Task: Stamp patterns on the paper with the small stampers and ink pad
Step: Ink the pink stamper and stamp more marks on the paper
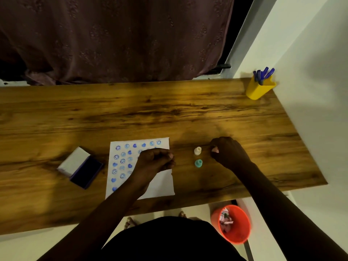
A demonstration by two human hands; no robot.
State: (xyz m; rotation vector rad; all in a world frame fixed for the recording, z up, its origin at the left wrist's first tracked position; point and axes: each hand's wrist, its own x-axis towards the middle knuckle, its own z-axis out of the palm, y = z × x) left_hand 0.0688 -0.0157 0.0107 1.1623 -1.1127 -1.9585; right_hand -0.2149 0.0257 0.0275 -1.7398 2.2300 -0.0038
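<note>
**Wood desk, blue prints, both fists curled**

Wood-grain tabletop [169,110] fills the view, and the paper [162,185] lies near its front edge, a little left of centre. Rows of blue stamped marks [122,161], smiley rings and hearts, run down the sheet's left half and along its top.

Left hand [156,162] sits over the paper's right side, forearm coming up diagonally from the front edge. Fingers are folded into a loose fist, knuckles up, thumb tucked toward the sheet's right border. Whether anything sits inside that fist, I cannot tell.

Right hand [228,152] is out past the paper, toward the right end of the tabletop, wrist bent, arm stretching in from the front right corner. Fingertips are pinched narrow on a small pink stamper [215,149], only a sliver of it peeking out on the left side of the hand.

Between the two hands, two more stand upright on the bare wood: a cream stamper [197,150] farther back, just beside the right hand's fingertips, and a teal stamper [198,163] nearer the front edge, close by it.

Off to the paper's left, the ink pad [85,172] lies open, dark pad showing, white lid [74,162] swung back on its left.

At the back right corner stands a yellow cup [259,89] of blue pens [263,73]. Down below the front edge, an orange bin [234,224] sits on the floor.
</note>
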